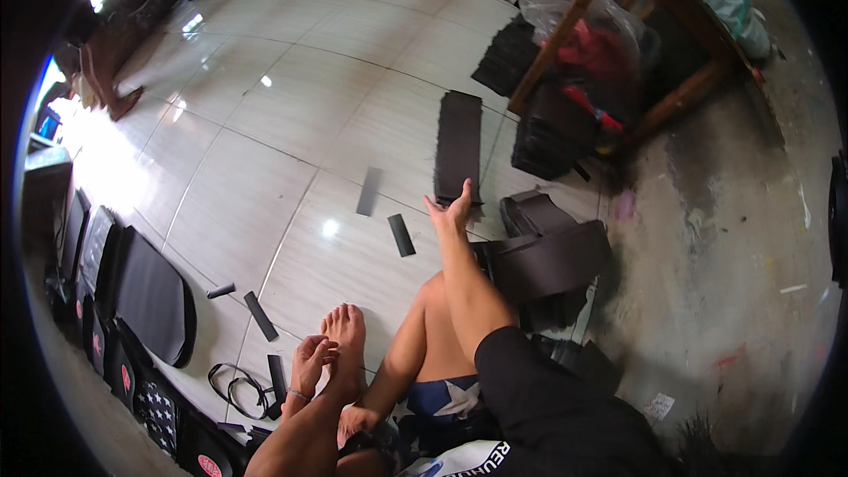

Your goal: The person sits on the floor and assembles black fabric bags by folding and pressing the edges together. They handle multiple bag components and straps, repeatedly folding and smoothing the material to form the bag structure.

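A stack of dark brown rectangular strips (458, 137) with ragged edges lies on the tiles ahead of me. At its near end is my right hand (451, 210), thumb and a finger spread in a V against the material; the other fingers are hard to make out. My left hand (309, 364) rests by my bare foot (344, 329), fingers loosely bent, with nothing visible in it. Beside my right forearm sit wide curved dark bands (552, 256). Left of the stack lie a small dark strip (402, 235) and a greyish strip (369, 192).
Dark padded panels (155, 296) line the left side, near a thin black cord loop (238, 391) and more small strips (261, 315). Further right, dark stacks (556, 132) and a red-filled plastic bag (596, 49) stand by a wooden frame (561, 31). Another person's foot (125, 103) shows far left.
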Tool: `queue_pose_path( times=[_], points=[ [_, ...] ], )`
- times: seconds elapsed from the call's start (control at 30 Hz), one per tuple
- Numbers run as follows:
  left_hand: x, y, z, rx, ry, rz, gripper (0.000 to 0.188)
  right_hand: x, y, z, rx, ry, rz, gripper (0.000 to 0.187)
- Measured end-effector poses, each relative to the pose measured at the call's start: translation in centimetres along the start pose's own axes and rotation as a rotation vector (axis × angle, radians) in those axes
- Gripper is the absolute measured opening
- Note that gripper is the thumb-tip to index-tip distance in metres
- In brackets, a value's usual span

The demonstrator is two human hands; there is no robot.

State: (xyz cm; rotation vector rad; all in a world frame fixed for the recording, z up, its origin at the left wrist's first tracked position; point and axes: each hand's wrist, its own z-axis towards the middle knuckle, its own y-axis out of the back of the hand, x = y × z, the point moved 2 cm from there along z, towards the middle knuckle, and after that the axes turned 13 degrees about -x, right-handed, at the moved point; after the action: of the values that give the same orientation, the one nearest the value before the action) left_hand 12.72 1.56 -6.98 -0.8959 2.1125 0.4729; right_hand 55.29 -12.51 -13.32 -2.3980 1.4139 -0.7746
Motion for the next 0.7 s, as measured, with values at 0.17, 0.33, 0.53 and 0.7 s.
queue_pose_path(
  times=[0.17, 0.33, 0.53, 0.7],
  points=[
    [0.9, -0.3, 0.4, 0.05, -0.053, 0.006, 0.023, -1.1, 3.8, -4.6, 0.097, -0.176, -0.233, 0.101],
    [-1.6, -0.5, 0.4, 0.021, -0.119, 0.069, 0.025, 4.2, 9.2, -22.6, 0.28, 0.18, -0.441, 0.02],
    [-0.2, -1.3, -0.1, 0.098, -0.043, 0.101, 0.024, 11.4, 18.5, -20.7, -0.252, 0.599, -0.325, 0.027],
    [-0.1, -1.2, 0.2, 0.099, -0.016, 0.059, 0.024, 15.7, 20.7, -16.3, -0.424, 0.708, -0.343, 0.052]
  ],
)
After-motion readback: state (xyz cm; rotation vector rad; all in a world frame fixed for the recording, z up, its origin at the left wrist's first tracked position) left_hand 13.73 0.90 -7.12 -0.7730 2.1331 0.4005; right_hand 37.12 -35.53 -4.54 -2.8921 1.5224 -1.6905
